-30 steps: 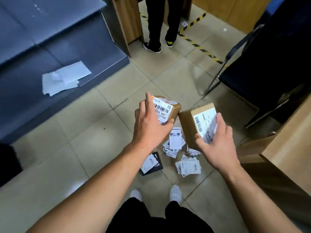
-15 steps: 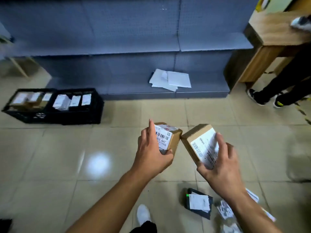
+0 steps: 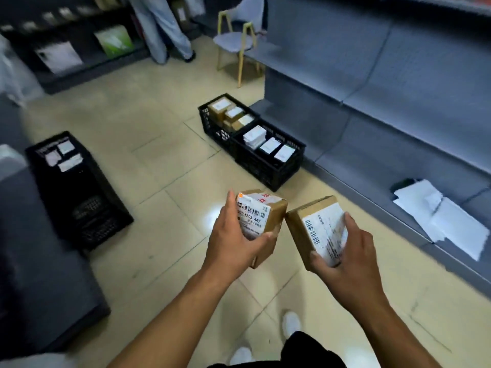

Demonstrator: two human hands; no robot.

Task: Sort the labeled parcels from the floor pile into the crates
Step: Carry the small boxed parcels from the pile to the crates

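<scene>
The view has swung round since a second ago: then I was looking down at the floor pile between my feet, half a second ago at the shelving with the crates off to the left, and now the pile is out of frame and the crates lie ahead of me, so I judge the pick-up done and the carry to the crates under way. My left hand (image 3: pixel 233 245) is wrapped around a small cardboard box (image 3: pixel 261 221) with a barcode label, fingers on its left side and thumb across the label's lower edge, just as it was in both earlier frames. My right hand (image 3: pixel 345 256) grasps a second labeled box (image 3: pixel 317 229), thumb under its near corner and fingers laid over the right edge of the label. Both boxes are held in the air above the tiled floor (image 3: pixel 159 181), their near corners touching or almost so; I cannot tell which. The left box's long axis runs away from me and slightly down toward my wrist, label face up and tilted toward the camera. The right box is tilted too, its long axis running from lower right up toward upper left, label facing me. Ahead, two black crates sit side by side against the gray shelving (image 3: pixel 372 88): the far crate (image 3: pixel 210 120) holds brown boxes, the near crate (image 3: pixel 265 168) white-labeled packets. A third black crate (image 3: pixel 79 197) stands well apart on the left.
</scene>
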